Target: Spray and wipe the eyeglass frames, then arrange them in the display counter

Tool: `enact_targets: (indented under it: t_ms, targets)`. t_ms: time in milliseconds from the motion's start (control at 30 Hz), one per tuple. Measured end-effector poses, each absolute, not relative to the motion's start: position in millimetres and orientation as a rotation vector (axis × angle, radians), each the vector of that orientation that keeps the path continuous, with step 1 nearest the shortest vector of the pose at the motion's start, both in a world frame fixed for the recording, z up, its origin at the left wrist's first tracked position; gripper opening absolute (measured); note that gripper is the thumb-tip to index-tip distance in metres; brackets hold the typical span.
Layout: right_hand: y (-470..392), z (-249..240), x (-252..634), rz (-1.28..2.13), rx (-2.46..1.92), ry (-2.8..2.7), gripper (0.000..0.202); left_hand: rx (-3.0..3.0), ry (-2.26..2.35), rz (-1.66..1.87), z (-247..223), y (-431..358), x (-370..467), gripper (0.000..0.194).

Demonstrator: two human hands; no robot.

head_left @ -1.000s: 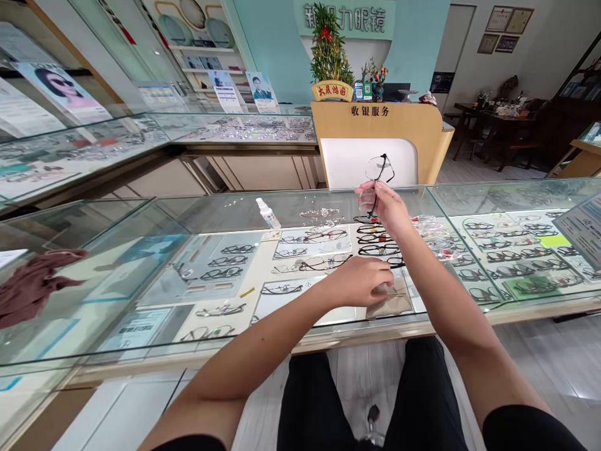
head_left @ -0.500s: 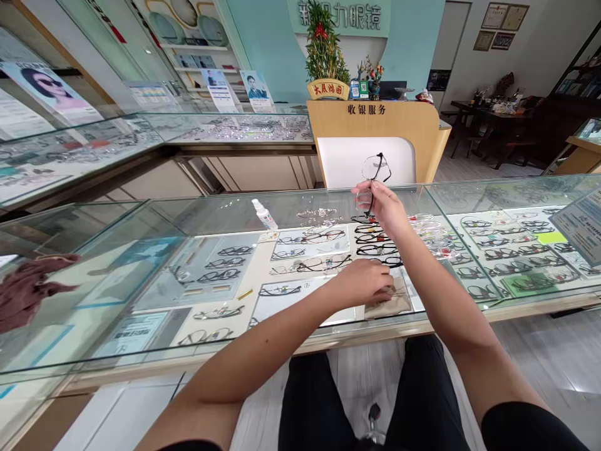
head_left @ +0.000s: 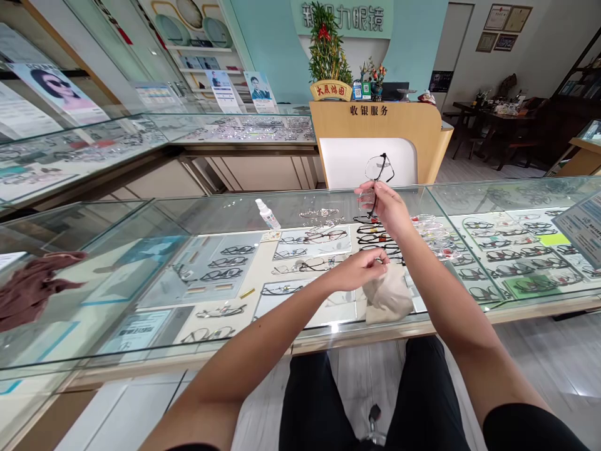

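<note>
Eyeglasses [head_left: 379, 170], glass counter [head_left: 218, 212], teal wall [head_left: 416, 47]

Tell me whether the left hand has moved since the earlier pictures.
Yes: the left hand has shifted up the view, farther from the counter's front edge, with the beige cloth raised beneath it.

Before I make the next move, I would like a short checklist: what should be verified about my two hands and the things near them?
1. Right hand holds the eyeglasses above the glass counter: ok.
2. Left hand grips the beige cloth: seems ok, though the grip is partly hidden.
3. Cloth and eyeglasses are apart: ok.
4. White spray bottle stands clear of both hands: ok.
5. Lenses are free of smudges: cannot tell, too small in the picture.
</note>
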State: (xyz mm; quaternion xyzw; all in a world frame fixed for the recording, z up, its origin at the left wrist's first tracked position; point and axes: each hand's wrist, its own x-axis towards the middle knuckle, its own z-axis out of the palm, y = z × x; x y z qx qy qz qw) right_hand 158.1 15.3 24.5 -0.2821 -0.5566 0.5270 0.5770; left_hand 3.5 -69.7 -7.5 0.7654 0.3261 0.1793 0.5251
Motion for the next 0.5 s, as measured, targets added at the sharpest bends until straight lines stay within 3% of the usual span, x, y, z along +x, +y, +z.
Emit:
enact_targets:
  t_ms: [133,267,433,500]
  targets:
    - [16,23,158,1.239,-0.652,-1.299,0.049,1.61,0.763,0.314,-13,-56,-1,0.054]
    - [17,23,158,1.24,-0.645,-1.301,0.048,1.487,0.724,0.09,-11,-50,-9,0.068]
    - [17,24,158,1.237,-0.637,-1.308,0.049,1.505,0.666,-0.031,6,-53,-13,0.047]
    - [16,24,158,1.238,-0.639,-1.305,0.05,1.536,0.628,-0.047,12,-54,-12,0.054]
